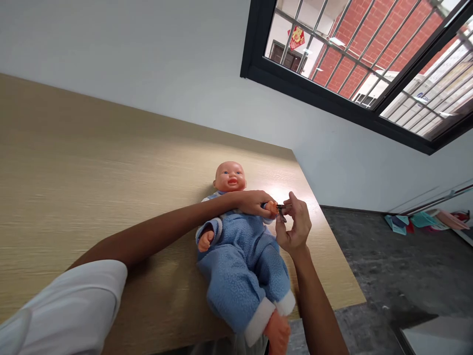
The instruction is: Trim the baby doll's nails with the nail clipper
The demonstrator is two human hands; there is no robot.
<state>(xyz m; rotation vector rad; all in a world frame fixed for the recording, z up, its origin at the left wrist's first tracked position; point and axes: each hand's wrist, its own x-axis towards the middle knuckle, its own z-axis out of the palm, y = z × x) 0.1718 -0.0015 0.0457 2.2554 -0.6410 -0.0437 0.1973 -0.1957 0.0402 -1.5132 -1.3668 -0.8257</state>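
A baby doll in a blue fleece suit lies on its back on the wooden table, head toward the wall. My left hand reaches across the doll's chest and is closed around the doll's small hand at its far side. My right hand is pinched on a small dark metal tool, seemingly a nail clipper, held right at the doll's fingers. The doll's other arm lies bent on its near side, and one bare foot hangs over the table's front edge.
The table meets a white wall at the back, and its right edge drops to a dark grey floor. A barred window is up on the right. Coloured papers or packets lie on the floor by the far wall.
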